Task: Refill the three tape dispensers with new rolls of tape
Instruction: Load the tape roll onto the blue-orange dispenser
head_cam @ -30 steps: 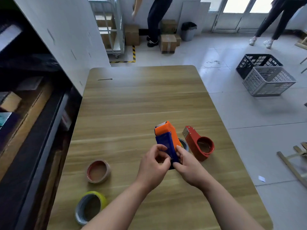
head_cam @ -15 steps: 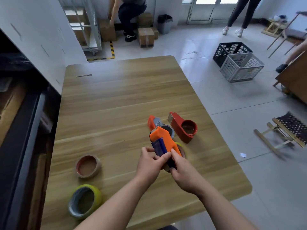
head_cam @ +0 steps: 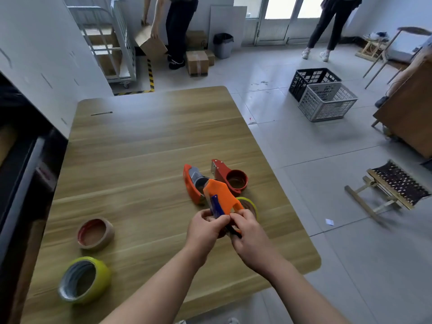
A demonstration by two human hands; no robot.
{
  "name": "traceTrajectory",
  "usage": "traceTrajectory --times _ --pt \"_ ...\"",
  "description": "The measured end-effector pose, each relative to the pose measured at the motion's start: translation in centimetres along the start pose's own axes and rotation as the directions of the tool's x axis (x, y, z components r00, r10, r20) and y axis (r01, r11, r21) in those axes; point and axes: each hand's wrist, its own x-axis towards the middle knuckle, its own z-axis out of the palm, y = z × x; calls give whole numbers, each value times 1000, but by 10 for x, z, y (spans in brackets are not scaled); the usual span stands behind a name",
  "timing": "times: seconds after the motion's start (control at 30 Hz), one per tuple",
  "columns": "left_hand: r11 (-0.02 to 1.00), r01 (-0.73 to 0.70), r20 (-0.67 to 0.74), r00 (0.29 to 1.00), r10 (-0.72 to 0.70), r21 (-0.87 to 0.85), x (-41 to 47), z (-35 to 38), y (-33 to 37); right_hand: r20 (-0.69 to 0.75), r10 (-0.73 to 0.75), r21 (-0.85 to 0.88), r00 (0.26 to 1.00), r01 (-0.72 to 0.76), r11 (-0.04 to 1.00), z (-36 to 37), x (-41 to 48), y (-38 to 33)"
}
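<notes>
Hands meet over the near right part of a wooden table (head_cam: 145,146), both closed on an orange dispenser (head_cam: 221,195) with a blue strip down its near face. The left hand (head_cam: 205,231) pinches the lower end from the left with thumb and fingers; the right hand (head_cam: 251,237) wraps the same end from the right, its thumb touching the left hand's fingertips. The dispenser tilts up and away from the person, its wide end raised above the tabletop. Just behind the right hand, a yellow-edged roll (head_cam: 249,203) lies partly hidden by the dispenser; whether it is mounted on it cannot be told.

At the near left, a yellow roll (head_cam: 84,279) rests close to the table's front edge, and a brown roll (head_cam: 95,233) with a red core sits just beyond it, the two apart.

Beyond the hands lie two more dispensers, side by side and almost touching: a second orange one (head_cam: 189,183) on the left with a grey roller, and a red one (head_cam: 230,175) on the right with a round hub.

On the floor past the table stand a black crate (head_cam: 311,78) and a grey crate (head_cam: 327,101), touching. Farther back, one person bends over a cardboard box (head_cam: 149,43) near a metal cart (head_cam: 109,43), and another stands by the doors.
</notes>
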Motion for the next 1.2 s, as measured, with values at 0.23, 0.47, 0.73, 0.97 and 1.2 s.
traceTrajectory --times 0.23,0.47,0.73,0.97,1.2 --pt "991 -54 58 996 62 -124 -9 40 -2 -251 -234 -333 939 143 932 -31 -26 31" --pt "974 69 283 959 -4 -218 -20 58 -12 -166 355 658 920 -166 735 -79 -47 43" --pt "959 216 399 908 -127 -186 -32 75 -50 173 556 822 813 -430 373 -77 -58 78" --pt "916 295 319 926 -203 -273 -33 104 -89 -16 614 775 789 -378 506 -56 -75 99" --pt "943 228 212 961 -178 -244 -32 125 -114 -211 635 728 744 -314 609 -53 -95 117"
